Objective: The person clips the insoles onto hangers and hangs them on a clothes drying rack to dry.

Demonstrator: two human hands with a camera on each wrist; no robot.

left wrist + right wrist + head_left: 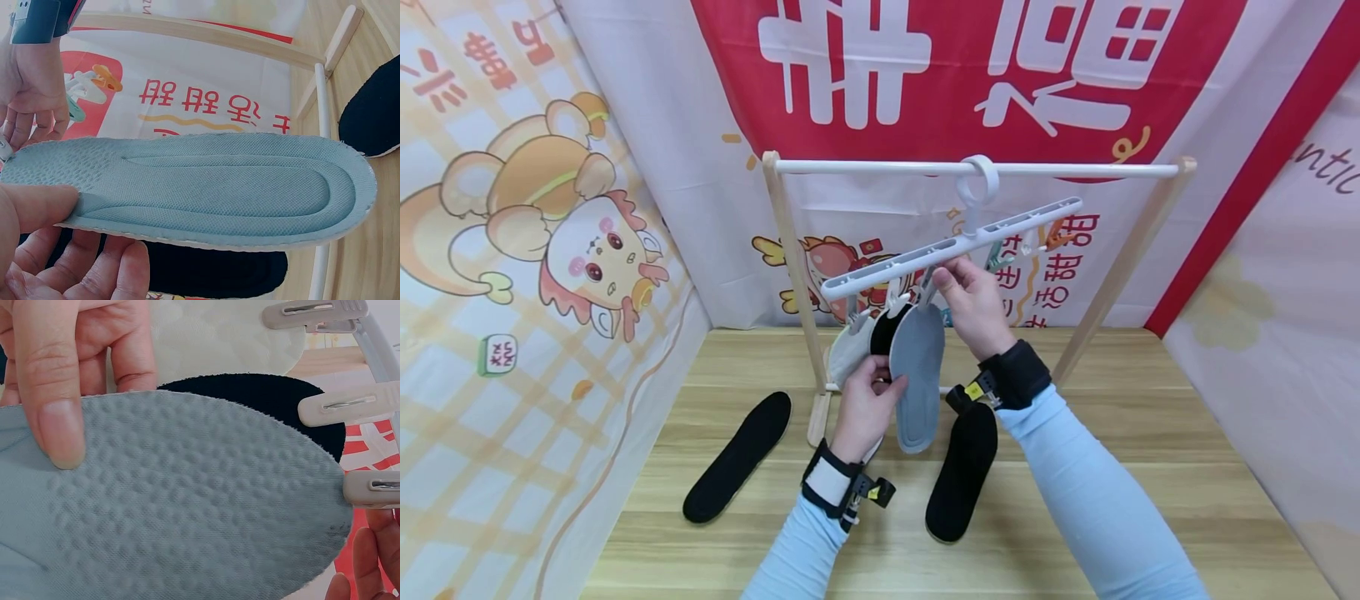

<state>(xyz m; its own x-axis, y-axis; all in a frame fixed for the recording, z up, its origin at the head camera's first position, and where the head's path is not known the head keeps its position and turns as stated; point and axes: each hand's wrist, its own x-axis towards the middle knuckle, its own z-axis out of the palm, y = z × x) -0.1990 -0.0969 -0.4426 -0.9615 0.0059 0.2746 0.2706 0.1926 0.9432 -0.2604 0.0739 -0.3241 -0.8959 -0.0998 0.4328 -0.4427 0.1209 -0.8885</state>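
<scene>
A grey-blue insole (pixel 917 383) hangs toe up below the white clip hanger (pixel 955 250), its top end at a clip (pixel 375 489). My left hand (pixel 868 404) pinches the insole's edge, thumb on the textured face and fingers behind, as the left wrist view shows. My right hand (pixel 973 304) is at the hanger's bar, thumb and fingers pinching that clip. Behind the grey insole hang a black insole (pixel 250 394) and a pale insole (pixel 219 337), each beneath its own clip. The hanger's bar tilts, left end lower.
The hanger's ring (pixel 977 179) loops round the white rail (pixel 880 168) of a wooden-legged rack. Black insoles lie on the wooden table, one to the left (pixel 737 458) and one front of centre (pixel 962 475). Green, white and orange clips (pixel 1060 235) hang toward the bar's right end.
</scene>
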